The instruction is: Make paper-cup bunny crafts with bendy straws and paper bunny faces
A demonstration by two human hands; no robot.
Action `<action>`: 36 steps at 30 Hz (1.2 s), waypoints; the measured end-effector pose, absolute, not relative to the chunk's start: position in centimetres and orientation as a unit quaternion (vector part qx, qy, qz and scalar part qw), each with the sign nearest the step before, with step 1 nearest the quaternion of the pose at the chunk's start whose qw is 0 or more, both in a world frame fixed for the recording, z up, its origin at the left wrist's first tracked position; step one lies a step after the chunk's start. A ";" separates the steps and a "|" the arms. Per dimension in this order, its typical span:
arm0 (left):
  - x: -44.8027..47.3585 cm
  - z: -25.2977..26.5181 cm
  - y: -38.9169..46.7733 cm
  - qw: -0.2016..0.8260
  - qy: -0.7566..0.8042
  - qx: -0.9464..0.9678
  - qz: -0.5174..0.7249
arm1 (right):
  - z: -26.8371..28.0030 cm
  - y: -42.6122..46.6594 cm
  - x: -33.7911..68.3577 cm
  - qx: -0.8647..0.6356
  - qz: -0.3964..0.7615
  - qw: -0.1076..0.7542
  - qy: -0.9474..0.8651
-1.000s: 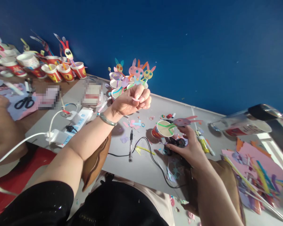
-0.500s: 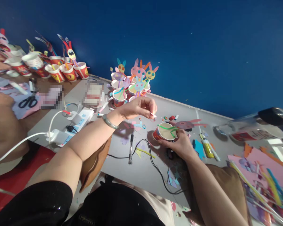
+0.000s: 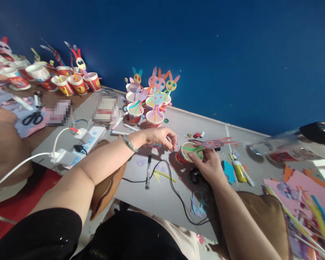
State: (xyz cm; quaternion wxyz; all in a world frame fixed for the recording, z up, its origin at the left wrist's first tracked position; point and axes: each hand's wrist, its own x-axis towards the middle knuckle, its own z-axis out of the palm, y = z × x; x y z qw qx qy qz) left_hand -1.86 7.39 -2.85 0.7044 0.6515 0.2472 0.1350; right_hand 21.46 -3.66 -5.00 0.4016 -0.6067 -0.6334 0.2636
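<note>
My right hand [image 3: 210, 165] grips a red-and-white paper cup [image 3: 182, 156] on the table, thumb over the rim. Green pipe cleaners [image 3: 191, 148] lie across the cup's mouth. A purple paper rabbit head [image 3: 212, 144] with long pink ears leans out over the right side, above the fingers. Just left of the cup, my left hand [image 3: 161, 138] is low over the table with thumb and forefinger pinched together. Whatever is between those fingertips is too small to name. Beneath and near it lie a black pen [image 3: 148, 169] and paper scraps [image 3: 142, 162].
Several finished cups with paper animals [image 3: 155, 117] stand by the blue wall. A power strip [image 3: 89, 142], black cable [image 3: 176, 186], yellow glue tube [image 3: 238, 169] and clear jug [image 3: 292, 146] lie around. Another person's arm [image 3: 5, 133] is at the left, near black scissors [image 3: 32, 118].
My left hand has come down toward the table, uncovering a front cup behind it. The small white bit at its fingertips no longer shows clearly. My right thumb has shifted onto the cup's rim.
</note>
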 end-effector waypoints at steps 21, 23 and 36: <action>-0.4 -3.9 6.6 0.738 0.266 0.598 0.166 | -4.9 -3.9 20.8 -0.623 0.295 0.391 -0.609; -0.5 -4.0 6.7 0.731 0.280 0.600 0.164 | -4.9 -3.9 20.7 -0.621 0.291 0.393 -0.613; -0.7 -3.4 6.4 0.710 0.345 0.598 0.143 | -4.4 -4.1 20.4 -0.630 0.286 0.376 -0.616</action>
